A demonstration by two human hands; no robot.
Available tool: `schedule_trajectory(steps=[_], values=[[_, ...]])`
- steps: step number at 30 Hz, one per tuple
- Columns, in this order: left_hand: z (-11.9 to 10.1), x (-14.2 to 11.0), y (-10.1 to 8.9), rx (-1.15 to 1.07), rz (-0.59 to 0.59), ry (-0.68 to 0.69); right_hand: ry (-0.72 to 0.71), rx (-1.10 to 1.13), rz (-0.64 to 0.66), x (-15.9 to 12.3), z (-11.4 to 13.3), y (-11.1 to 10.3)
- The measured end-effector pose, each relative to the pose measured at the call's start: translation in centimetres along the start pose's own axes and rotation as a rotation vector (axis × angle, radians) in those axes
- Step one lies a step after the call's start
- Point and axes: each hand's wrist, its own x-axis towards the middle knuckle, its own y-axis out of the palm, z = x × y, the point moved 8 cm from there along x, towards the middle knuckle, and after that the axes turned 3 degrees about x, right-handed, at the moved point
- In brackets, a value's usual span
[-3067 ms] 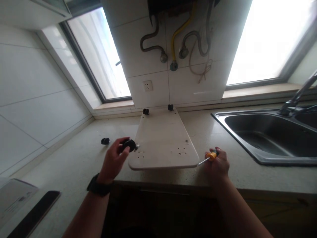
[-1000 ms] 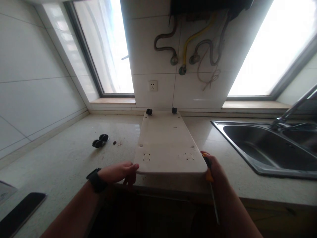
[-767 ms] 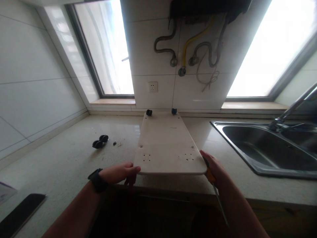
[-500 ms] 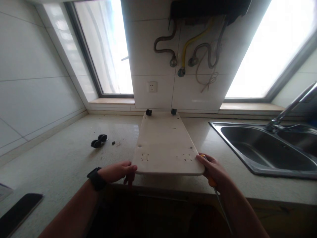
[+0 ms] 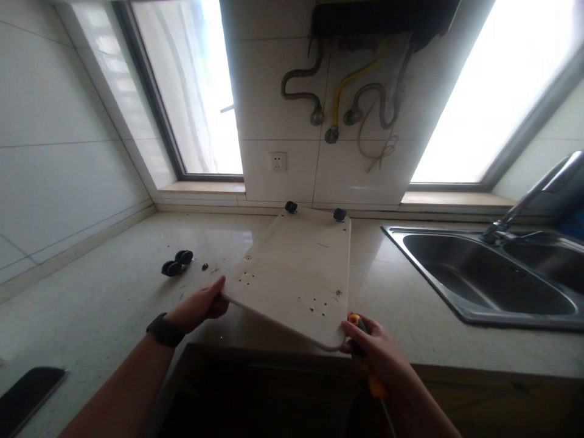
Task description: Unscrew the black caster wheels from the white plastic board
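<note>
A cream board (image 5: 296,267) with screw holes lies tilted on the counter (image 5: 114,304), its near end lifted and turned. Two black casters (image 5: 291,207) (image 5: 339,214) are fixed at its far end. My left hand (image 5: 201,304), a black watch on the wrist, grips the board's near left corner. My right hand (image 5: 374,353) pinches the near right corner while also holding an orange-handled screwdriver (image 5: 371,377), its shaft pointing down past my wrist.
Two loose black casters (image 5: 177,263) and small screws (image 5: 205,266) lie on the counter to the left. A steel sink (image 5: 483,274) with a tap (image 5: 529,198) is on the right. A dark phone (image 5: 27,398) lies at the lower left. Hoses hang on the tiled wall behind.
Both hands have swung the board's near end: the left corner rose and moved away, the right corner came toward me. The far casters shifted right. The loose casters stayed put.
</note>
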Motion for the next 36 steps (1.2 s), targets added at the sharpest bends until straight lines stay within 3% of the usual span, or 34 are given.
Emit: schedule_trajectory(steps=[4,6,10,14,16,19,26,30,36], values=[[0.6,1.0,-1.9,-0.239,-0.342,-0.019,0.020,-0.038,0.063,-0.2,-0.1,2.5],[0.8,1.1,-1.4,-0.323,-0.391,-0.041,-0.029,0.025,0.031,0.8,0.8,2.3],[0.3,1.0,1.6,-0.321,-0.195,-0.047,-0.094,0.216,-0.164,4.5,3.3,-1.8],[-0.1,-0.1,4.5,-0.028,0.119,-0.055,-0.089,0.344,-0.320,8.5,5.8,-6.4],[0.2,-0.9,5.7,0.083,0.271,-0.086,-0.082,0.365,-0.372,10.1,7.0,-8.0],[0.9,-1.8,7.1,0.170,0.402,-0.132,-0.076,0.370,-0.406,12.3,8.4,-9.1],[0.8,-1.9,7.8,0.214,0.367,-0.169,-0.037,0.344,-0.378,16.1,10.1,-8.1],[1.5,-1.5,7.7,0.222,0.364,-0.165,-0.010,0.325,-0.378,16.9,10.3,-7.9],[3.1,-0.5,6.4,0.159,0.260,-0.215,0.020,0.292,-0.351,16.9,10.2,-8.3]])
